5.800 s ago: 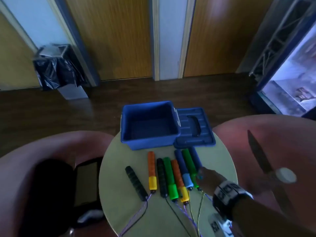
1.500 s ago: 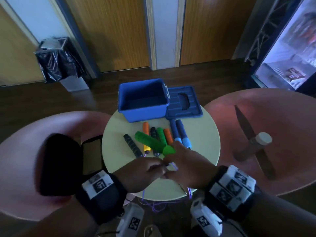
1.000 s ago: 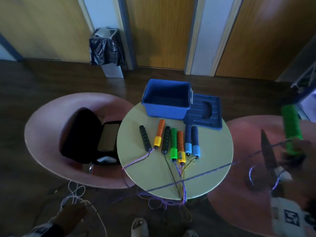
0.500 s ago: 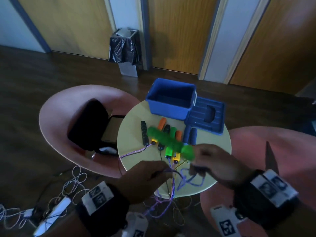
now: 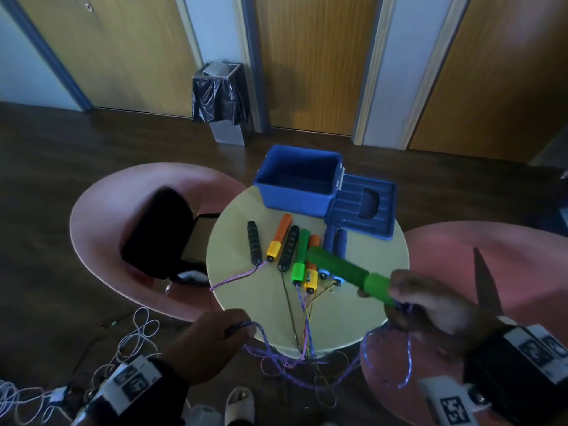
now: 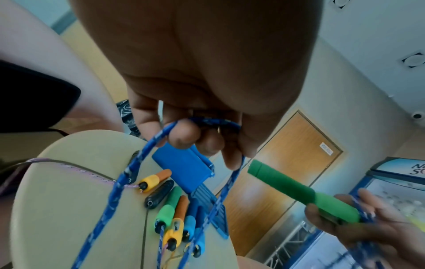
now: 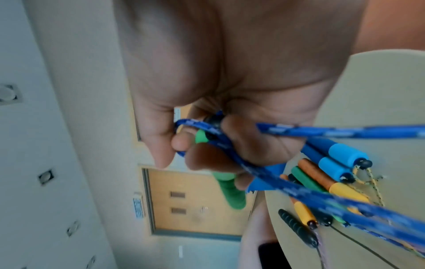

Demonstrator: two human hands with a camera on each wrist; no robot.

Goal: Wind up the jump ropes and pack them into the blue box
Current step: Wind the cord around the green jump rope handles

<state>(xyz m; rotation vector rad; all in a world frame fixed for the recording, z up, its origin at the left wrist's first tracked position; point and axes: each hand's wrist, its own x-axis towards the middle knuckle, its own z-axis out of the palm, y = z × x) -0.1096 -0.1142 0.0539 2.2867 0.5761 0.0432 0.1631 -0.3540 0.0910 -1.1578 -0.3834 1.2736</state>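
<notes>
While right hand (image 5: 430, 305) grips green handle (image 5: 347, 272), left hand (image 5: 209, 342) pinches blue rope (image 6: 128, 174), fridge lettering unreadable

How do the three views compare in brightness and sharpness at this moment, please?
Head view: dim and underexposed, with the round table and blue box still legible. Left wrist view: bright, handles sharp, the left hand looming large from wide-angle distortion. Right wrist view: bright, but the blue rope is streaked by motion blur.

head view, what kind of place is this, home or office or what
Probably a lounge or lobby of an office or public building: a row of plain wooden doors, a bin lined with a black bag, and pink tub chairs around a small round table.
</notes>
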